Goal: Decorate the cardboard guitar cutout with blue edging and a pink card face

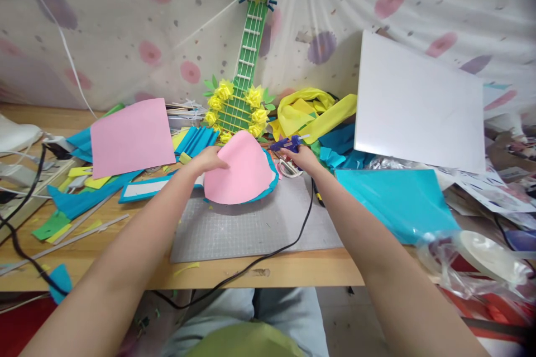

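My left hand (210,160) pinches the left edge of a rounded pink sheet (240,170), whose top curls upward. Beneath the sheet lies a piece with a crinkled blue rim (273,175), mostly covered, and a blue-edged white strip (146,188) reaches out to the left. A purple glue gun (287,144) is in the grasp of my right hand (304,157), its pale nozzle toward the upper right. White-handled scissors (288,167) lie just below it. The grey cutting mat (251,234) is under the pink sheet.
A green paper guitar (240,89) with yellow flowers leans on the back curtain. Pink paper (133,136) stands at left, a white board (419,103) and turquoise sheet (396,201) at right. A black cord (268,255) crosses the mat. Tape in plastic (486,256) sits at right.
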Demonstrator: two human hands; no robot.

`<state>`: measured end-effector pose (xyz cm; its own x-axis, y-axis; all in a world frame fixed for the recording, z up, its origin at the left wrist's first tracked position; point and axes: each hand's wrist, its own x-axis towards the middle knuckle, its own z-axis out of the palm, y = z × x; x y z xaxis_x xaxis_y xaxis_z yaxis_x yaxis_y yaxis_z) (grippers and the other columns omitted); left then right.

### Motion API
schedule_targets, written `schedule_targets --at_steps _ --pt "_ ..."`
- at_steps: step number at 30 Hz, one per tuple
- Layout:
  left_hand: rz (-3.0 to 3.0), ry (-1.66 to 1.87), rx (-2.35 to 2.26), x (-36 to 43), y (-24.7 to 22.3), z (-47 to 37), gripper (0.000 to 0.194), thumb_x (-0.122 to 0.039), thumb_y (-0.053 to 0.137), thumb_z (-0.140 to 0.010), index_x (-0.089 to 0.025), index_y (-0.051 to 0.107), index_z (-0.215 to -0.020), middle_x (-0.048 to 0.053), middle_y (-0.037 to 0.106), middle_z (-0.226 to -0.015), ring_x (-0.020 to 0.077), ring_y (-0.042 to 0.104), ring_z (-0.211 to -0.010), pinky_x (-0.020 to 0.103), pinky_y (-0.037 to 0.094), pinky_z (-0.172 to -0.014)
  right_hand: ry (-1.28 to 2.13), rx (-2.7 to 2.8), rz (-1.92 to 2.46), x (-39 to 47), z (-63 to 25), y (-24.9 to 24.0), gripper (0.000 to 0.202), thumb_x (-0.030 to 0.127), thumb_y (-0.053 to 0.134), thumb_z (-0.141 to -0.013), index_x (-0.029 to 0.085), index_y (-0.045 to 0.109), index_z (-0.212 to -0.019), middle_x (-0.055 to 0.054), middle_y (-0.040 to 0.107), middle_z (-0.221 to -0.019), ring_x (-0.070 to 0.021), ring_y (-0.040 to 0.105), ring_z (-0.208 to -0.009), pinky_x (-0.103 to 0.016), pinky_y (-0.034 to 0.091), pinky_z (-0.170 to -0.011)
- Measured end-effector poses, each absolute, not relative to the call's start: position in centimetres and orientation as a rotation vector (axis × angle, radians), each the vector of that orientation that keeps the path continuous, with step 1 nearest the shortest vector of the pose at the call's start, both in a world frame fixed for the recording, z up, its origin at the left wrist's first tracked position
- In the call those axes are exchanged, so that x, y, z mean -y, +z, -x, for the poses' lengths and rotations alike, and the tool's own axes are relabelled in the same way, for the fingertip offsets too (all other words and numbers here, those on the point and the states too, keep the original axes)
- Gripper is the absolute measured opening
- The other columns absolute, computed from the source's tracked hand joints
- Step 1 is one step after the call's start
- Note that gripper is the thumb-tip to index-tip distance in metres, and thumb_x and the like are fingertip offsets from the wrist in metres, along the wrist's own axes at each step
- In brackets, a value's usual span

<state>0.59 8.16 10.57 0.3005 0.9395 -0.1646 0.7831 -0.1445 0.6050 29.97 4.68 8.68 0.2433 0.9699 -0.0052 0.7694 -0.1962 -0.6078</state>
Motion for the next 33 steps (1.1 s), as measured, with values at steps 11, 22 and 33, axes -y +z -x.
schedule_targets --at_steps 11,22,33 --pt "-1.348 0.815 -1.378 -6.7 14.2 10.0 0.067 -0.025 0.081 -0.046 -0.013 0.058 -0.107 0.006 0.067 -0.088 0.0185 0.062 -0.065 0.027 0.052 -0.050 0.342 1.710 2.209 -5.2 -29.0 9.4 0.046 0.056 0.048 -0.078 0.015 0.064 -0.088 -0.011 0.068 -0.082 -0.0221 0.063 -0.076 -0.025 0.041 -0.059" --pt "-0.902 1.256 -1.252 -7.3 11.4 13.7 0.034 -0.003 0.059 -0.070 -0.010 0.059 -0.104 0.003 0.067 -0.077 0.0116 0.060 -0.067 0.022 0.054 -0.059 0.361 1.799 2.229 -4.1 -31.1 10.1 0.043 0.056 0.052 -0.076 0.015 0.061 -0.082 -0.007 0.066 -0.069 -0.0164 0.059 -0.061 -0.023 0.038 -0.053" --pt "-0.706 1.288 -1.237 -6.9 9.5 13.6 0.029 -0.003 0.053 -0.077 -0.011 0.059 -0.105 0.001 0.068 -0.080 0.0102 0.061 -0.073 0.022 0.055 -0.066 0.463 1.965 2.230 -1.4 -32.0 11.9 0.040 0.058 0.053 -0.074 0.018 0.059 -0.072 -0.003 0.058 -0.057 -0.0155 0.054 -0.056 -0.023 0.035 -0.050"
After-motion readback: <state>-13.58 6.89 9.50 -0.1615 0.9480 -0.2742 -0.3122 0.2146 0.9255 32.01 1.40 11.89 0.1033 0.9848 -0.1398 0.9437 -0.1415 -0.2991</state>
